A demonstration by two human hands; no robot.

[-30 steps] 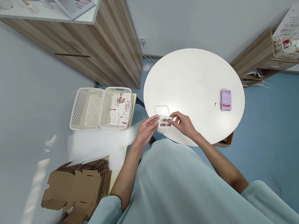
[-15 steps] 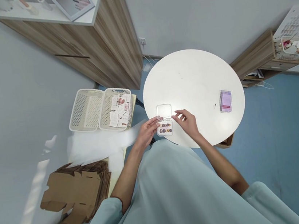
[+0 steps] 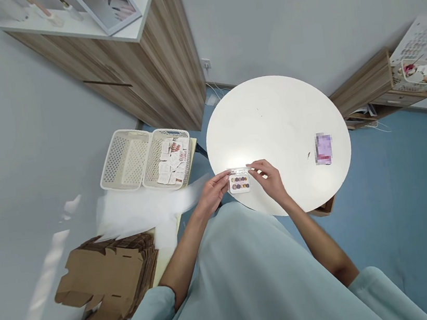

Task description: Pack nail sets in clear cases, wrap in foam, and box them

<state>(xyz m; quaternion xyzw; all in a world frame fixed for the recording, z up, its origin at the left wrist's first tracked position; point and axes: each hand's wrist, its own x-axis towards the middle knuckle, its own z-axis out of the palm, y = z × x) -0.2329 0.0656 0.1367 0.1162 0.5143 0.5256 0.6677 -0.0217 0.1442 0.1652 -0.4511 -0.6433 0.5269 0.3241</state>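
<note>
A small clear hinged plastic case (image 3: 240, 190) is at the table's near edge. In its base lie two rows of small glossy pieces, purple, yellow and brown, which look like press-on nails (image 3: 239, 183). Its transparent lid (image 3: 237, 171) stands raised and shows nearly edge-on. My left hand (image 3: 213, 191) grips the case along its left side, fingertips at the hinge corner. On the other side my right hand (image 3: 268, 178) pinches the lid's right end between thumb and fingers.
The round white table (image 3: 270, 115) carries a blurred purple packet (image 3: 323, 148) on its right. To the left are an open white basket (image 3: 125, 161), another basket (image 3: 147, 168) with printed cards, white sheets (image 3: 133, 210) and flattened cardboard boxes (image 3: 102, 274). A wooden cabinet (image 3: 162, 67) stands behind them.
The lid, lying folded back and flat before, has swung up toward the base. My right hand has closed on its edge, and the left has shifted slightly right with the case.
</note>
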